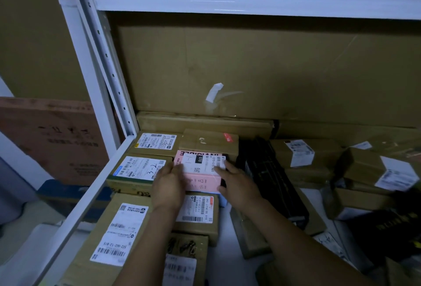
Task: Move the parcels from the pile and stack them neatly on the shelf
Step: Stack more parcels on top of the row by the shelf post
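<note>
A pink box [200, 181] with a white label lies on top of brown parcels in the middle of the white metal shelf [95, 185]. My left hand [168, 183] rests against its left side, fingers fairly straight. On its right side sits my right hand [237, 183], fingers stretched over the label's edge. Labelled brown cartons [141, 169] lie to the left and in front of the pink box.
A long black package [271, 171] lies just right of the pink box. More brown cartons [373, 171] are heaped at the right. A large cardboard sheet [273, 69] backs the shelf, and the upper shelf beam [250, 0] runs overhead.
</note>
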